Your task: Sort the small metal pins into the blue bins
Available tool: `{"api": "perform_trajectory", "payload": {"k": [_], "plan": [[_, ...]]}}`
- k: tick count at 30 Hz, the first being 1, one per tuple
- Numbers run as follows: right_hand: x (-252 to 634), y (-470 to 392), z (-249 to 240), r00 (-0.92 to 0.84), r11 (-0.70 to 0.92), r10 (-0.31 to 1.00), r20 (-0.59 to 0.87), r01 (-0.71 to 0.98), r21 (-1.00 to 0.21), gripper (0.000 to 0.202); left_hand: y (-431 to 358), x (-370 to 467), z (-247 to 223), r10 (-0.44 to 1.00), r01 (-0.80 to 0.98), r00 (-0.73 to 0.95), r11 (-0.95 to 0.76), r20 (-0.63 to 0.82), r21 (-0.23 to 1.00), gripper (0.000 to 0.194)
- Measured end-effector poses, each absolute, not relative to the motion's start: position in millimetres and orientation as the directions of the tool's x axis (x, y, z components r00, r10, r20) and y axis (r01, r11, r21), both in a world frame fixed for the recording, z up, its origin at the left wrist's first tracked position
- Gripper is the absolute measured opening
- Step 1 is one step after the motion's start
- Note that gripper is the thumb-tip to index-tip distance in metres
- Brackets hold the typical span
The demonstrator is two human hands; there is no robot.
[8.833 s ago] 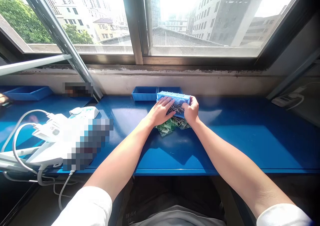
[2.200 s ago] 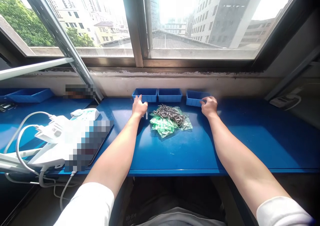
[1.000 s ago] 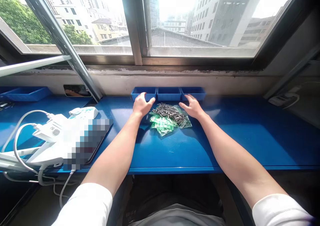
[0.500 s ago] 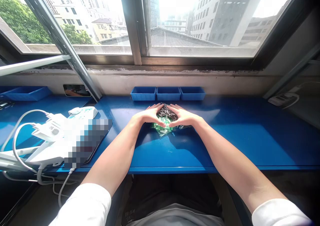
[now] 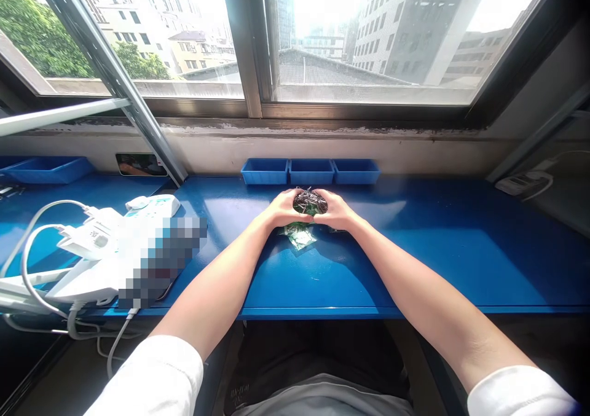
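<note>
Between my two hands, on the blue tabletop, is a heap of thin dark and silvery pieces [image 5: 310,200], probably metal but too small to name surely. My left hand [image 5: 282,209] curls round the heap's left side and my right hand [image 5: 340,209] round its right. Their thumbs nearly meet at the near side, and the far fingertips press in at the back. Green shiny plastic packets lie under and among the pieces. One clear-green packet [image 5: 300,238] sticks out toward me, below the left thumb. The fingers hide part of the heap.
Three blue bins [image 5: 311,171] stand in a row at the table's back edge. To the left are a white power strip [image 5: 154,207] with plugs and cables, and a pixelated dark device [image 5: 161,265]. A slanted metal post [image 5: 152,133] rises at the left. Another blue bin [image 5: 50,170] sits farther left.
Both hands have closed inward, squeezing the heap into a narrower, taller bunch. Their thumbs have moved slightly away from me, leaving the near packet more exposed.
</note>
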State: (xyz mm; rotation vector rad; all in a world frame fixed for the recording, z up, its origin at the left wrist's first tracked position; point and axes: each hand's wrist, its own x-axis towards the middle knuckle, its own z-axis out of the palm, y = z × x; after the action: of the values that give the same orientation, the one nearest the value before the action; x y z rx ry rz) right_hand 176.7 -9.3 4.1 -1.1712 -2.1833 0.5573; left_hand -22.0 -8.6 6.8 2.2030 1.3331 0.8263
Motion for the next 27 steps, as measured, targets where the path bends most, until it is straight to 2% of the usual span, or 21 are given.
{"api": "perform_trajectory", "payload": {"k": [4,8,12,17,23,27], "plan": [[173.6,-8.0,-0.2,-0.328,0.527,0.850,0.413,0.551,-0.647,0.059,-7.6,-13.9,0.5,0.872,0.626,0.307,-0.488,0.382,0.608,0.062],[175.1,-5.3,-2.9,-0.230,0.514,0.854,0.467,0.513,-0.687,0.048,-6.4,-10.7,-3.7,0.862,0.630,0.226,-0.484,0.454,0.607,0.054],[178.2,-2.1,-3.5,-0.131,0.451,0.882,0.452,0.511,-0.732,0.036,-5.8,-13.6,-3.1,0.874,0.641,0.138,-0.437,0.465,0.631,0.053],[176.6,-1.2,-2.8,-0.118,0.391,0.910,0.398,0.570,-0.723,0.037,-4.5,-16.5,-0.4,0.889,0.718,0.132,-0.392,0.439,0.576,0.048],[176.7,-5.1,1.3,-0.260,0.470,0.877,0.404,0.640,-0.608,0.046,-9.3,-16.6,3.8,0.891,0.741,0.225,-0.419,0.394,0.525,0.063],[186.1,-10.5,8.9,-0.359,0.437,0.900,0.249,0.722,-0.537,0.066,-14.6,-22.4,11.4,0.907,0.765,0.316,-0.417,0.279,0.490,0.090]]}}
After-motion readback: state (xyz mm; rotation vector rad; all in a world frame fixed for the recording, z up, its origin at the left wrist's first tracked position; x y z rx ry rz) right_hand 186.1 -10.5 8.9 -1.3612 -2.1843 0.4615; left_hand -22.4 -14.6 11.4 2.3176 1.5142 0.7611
